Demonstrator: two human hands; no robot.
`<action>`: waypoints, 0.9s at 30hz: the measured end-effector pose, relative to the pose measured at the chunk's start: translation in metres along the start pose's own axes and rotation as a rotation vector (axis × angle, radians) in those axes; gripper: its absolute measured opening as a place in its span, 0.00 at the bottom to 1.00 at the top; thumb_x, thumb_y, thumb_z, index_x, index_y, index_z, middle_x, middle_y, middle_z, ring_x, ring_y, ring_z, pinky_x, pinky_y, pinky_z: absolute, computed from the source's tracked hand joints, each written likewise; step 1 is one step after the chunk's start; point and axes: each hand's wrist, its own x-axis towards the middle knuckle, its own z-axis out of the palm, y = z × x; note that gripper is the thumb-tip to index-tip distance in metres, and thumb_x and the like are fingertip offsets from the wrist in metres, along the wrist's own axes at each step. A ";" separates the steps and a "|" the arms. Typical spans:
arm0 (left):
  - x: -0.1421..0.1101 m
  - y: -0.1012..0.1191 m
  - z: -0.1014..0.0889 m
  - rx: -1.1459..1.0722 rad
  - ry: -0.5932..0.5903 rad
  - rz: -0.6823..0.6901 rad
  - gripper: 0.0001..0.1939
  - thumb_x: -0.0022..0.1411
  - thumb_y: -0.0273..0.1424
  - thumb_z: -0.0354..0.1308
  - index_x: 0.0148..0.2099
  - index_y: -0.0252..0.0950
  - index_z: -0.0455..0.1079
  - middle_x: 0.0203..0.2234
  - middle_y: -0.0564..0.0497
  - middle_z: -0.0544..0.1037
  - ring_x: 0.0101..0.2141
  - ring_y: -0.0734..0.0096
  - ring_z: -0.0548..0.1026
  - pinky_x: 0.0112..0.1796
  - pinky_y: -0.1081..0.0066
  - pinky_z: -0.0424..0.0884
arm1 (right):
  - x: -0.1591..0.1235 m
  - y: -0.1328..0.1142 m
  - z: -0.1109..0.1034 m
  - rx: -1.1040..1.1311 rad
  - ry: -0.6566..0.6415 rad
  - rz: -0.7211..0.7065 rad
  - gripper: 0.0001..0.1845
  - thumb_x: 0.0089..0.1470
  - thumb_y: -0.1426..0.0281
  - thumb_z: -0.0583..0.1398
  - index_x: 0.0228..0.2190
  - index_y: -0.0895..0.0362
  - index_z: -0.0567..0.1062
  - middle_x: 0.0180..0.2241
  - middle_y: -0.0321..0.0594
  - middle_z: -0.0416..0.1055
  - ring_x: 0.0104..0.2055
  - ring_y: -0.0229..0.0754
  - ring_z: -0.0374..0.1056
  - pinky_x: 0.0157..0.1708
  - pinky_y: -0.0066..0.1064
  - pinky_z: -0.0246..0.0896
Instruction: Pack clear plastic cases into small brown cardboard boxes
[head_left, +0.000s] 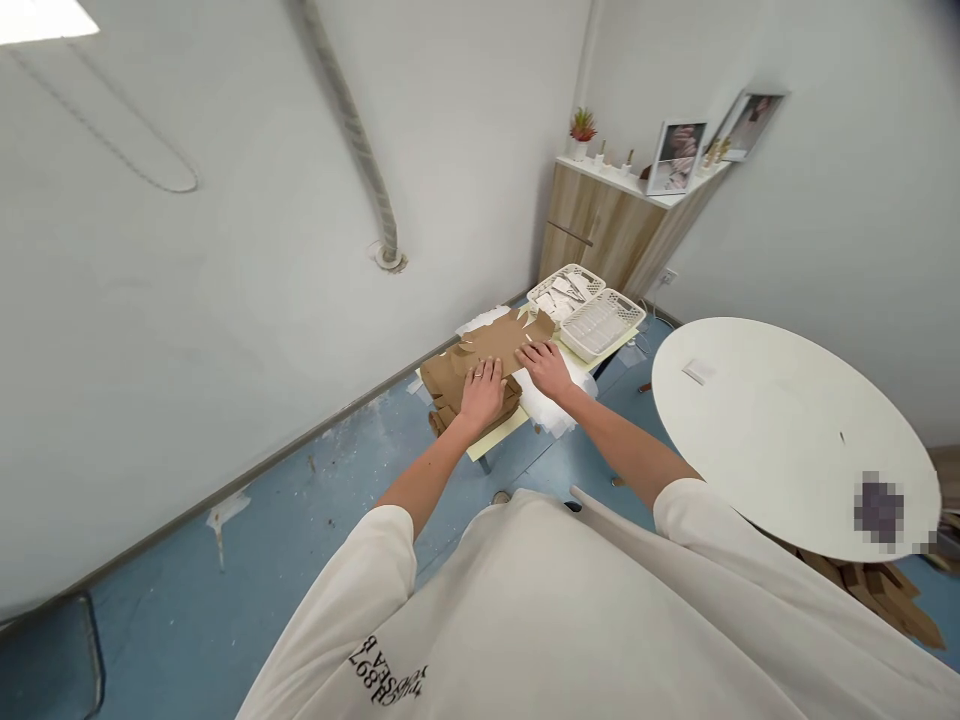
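A flat brown cardboard cut-out (495, 340) lies on top of a stack of the same brown cardboard (442, 385) on a small low table with a pale yellow top (495, 437). My left hand (481, 388) rests flat on the cardboard, fingers stretched out, a ring on one finger. My right hand (545, 366) also lies flat, fingers spread, pressing on the right part of the top sheet. Neither hand holds anything.
Two white plastic baskets (600, 322) with white pieces stand beyond the cardboard. White sheets (544, 410) lie under my right wrist. A round white table (787, 430) is at my right, a wooden cabinet (600, 225) with a plant and picture frames behind. Blue floor, white wall left.
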 end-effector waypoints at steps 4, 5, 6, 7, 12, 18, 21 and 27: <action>0.031 0.053 0.001 -0.041 0.010 0.114 0.31 0.75 0.37 0.37 0.75 0.34 0.45 0.71 0.41 0.55 0.70 0.50 0.51 0.67 0.49 0.45 | -0.041 0.036 -0.033 -0.008 0.049 0.140 0.28 0.66 0.73 0.49 0.65 0.51 0.64 0.65 0.46 0.62 0.67 0.57 0.50 0.65 0.51 0.39; 0.038 0.069 0.004 -0.050 0.007 0.143 0.31 0.75 0.37 0.37 0.75 0.34 0.45 0.71 0.41 0.55 0.70 0.50 0.50 0.67 0.49 0.45 | -0.055 0.047 -0.040 -0.010 0.056 0.180 0.28 0.66 0.73 0.49 0.65 0.51 0.63 0.65 0.46 0.61 0.67 0.57 0.50 0.65 0.52 0.39; 0.045 0.086 0.009 -0.057 0.001 0.170 0.31 0.75 0.37 0.36 0.75 0.34 0.45 0.71 0.41 0.55 0.70 0.51 0.50 0.67 0.48 0.46 | -0.070 0.058 -0.048 -0.017 0.062 0.220 0.28 0.66 0.73 0.49 0.65 0.51 0.63 0.66 0.46 0.61 0.67 0.57 0.49 0.65 0.52 0.38; 0.052 0.105 0.014 -0.062 -0.009 0.199 0.30 0.75 0.37 0.36 0.75 0.34 0.45 0.71 0.41 0.55 0.70 0.51 0.50 0.67 0.48 0.46 | -0.088 0.070 -0.056 -0.030 0.071 0.259 0.28 0.66 0.73 0.49 0.66 0.50 0.62 0.66 0.45 0.60 0.67 0.57 0.49 0.65 0.52 0.38; 0.080 0.216 0.051 -0.094 -0.056 0.356 0.30 0.75 0.39 0.36 0.75 0.34 0.48 0.70 0.40 0.56 0.70 0.52 0.51 0.67 0.49 0.47 | -0.195 0.132 -0.094 -0.083 0.131 0.422 0.28 0.67 0.72 0.48 0.66 0.51 0.62 0.67 0.47 0.58 0.68 0.56 0.49 0.65 0.52 0.38; 0.089 0.362 0.104 -0.141 -0.124 0.503 0.31 0.75 0.41 0.37 0.74 0.33 0.50 0.70 0.39 0.56 0.69 0.50 0.53 0.67 0.49 0.47 | -0.338 0.194 -0.126 -0.156 0.157 0.638 0.29 0.66 0.74 0.46 0.66 0.53 0.62 0.66 0.49 0.60 0.66 0.57 0.52 0.62 0.52 0.41; 0.084 0.420 0.129 -0.157 -0.192 0.560 0.32 0.75 0.43 0.37 0.74 0.33 0.50 0.70 0.38 0.56 0.69 0.49 0.53 0.67 0.49 0.48 | -0.400 0.213 -0.132 -0.152 0.164 0.751 0.30 0.65 0.75 0.48 0.66 0.53 0.62 0.65 0.50 0.61 0.65 0.58 0.53 0.62 0.54 0.42; 0.074 0.497 0.175 -0.131 -0.373 0.680 0.32 0.75 0.44 0.37 0.73 0.34 0.52 0.70 0.38 0.56 0.69 0.49 0.52 0.67 0.48 0.48 | -0.487 0.234 -0.121 -0.112 0.143 0.940 0.30 0.63 0.75 0.50 0.65 0.52 0.65 0.63 0.51 0.64 0.64 0.58 0.55 0.61 0.53 0.44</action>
